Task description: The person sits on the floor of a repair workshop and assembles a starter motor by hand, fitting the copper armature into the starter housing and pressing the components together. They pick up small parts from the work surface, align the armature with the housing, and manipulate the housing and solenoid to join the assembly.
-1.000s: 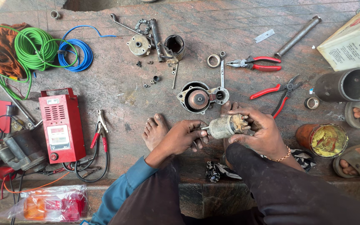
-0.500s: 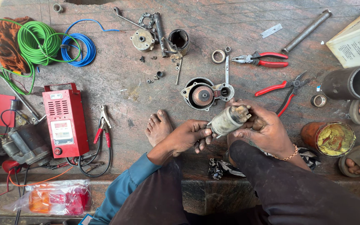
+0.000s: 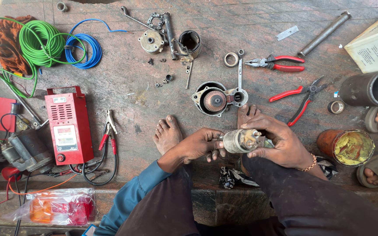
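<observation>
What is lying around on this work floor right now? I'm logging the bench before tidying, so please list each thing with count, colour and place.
cylindrical motor part: 1, grey metal, held in both hands
round housing: 1, grey with copper centre, just beyond the hands
pliers: 1, red handles, upper right
cutters: 1, red handles, right of the housing
tester box: 1, red, left
clamp leads: 1 pair, red and black, beside the tester
wire coils: 2, green and blue, upper left
grease tin: 1, orange with yellow contents, right
metal rod: 1, grey, upper right
dark tube: 1, far right
left hand: grips the part's end
right hand: wraps the part
</observation>
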A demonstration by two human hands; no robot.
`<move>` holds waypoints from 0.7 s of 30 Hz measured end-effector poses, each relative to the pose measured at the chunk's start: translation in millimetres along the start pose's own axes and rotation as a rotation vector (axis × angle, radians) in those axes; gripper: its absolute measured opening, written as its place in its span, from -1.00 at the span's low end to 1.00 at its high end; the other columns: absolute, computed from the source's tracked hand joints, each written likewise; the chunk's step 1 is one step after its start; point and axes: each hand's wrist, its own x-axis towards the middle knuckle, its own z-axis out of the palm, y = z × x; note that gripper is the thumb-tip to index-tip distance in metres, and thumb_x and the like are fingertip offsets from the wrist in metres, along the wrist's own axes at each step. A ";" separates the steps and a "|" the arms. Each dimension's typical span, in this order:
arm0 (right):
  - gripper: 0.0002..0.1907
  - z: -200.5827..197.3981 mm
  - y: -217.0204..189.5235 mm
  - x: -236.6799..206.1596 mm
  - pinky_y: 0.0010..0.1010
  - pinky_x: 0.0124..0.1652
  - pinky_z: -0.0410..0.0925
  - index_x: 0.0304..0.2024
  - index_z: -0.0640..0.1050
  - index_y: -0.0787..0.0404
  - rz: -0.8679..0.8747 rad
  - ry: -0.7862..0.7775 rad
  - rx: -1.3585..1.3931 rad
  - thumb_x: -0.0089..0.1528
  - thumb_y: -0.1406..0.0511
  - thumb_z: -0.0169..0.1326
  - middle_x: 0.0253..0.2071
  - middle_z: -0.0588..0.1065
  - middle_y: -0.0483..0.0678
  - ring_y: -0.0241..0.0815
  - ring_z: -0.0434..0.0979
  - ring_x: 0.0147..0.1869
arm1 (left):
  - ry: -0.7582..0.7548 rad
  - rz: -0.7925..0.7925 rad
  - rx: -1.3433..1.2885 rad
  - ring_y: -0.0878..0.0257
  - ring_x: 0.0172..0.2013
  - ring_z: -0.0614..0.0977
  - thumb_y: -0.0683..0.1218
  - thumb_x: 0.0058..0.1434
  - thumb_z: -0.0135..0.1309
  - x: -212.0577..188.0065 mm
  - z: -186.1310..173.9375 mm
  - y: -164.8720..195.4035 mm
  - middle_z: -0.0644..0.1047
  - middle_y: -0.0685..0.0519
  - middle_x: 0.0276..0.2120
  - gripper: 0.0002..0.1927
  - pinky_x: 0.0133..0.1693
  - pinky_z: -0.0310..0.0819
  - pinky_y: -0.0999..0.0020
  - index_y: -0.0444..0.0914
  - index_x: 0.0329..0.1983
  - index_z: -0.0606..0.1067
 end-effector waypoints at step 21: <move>-0.33 5.6 11.3 5.8 -0.35 0.21 0.38 0.33 0.39 0.34 0.373 0.241 0.167 0.21 0.27 0.24 0.16 0.56 0.04 -0.21 0.54 0.23 | 0.267 -0.002 0.013 0.36 -0.32 0.70 -0.17 0.31 0.18 7.1 -2.8 7.0 0.68 0.02 -0.24 -0.81 -0.46 0.52 0.54 -0.36 -0.05 0.56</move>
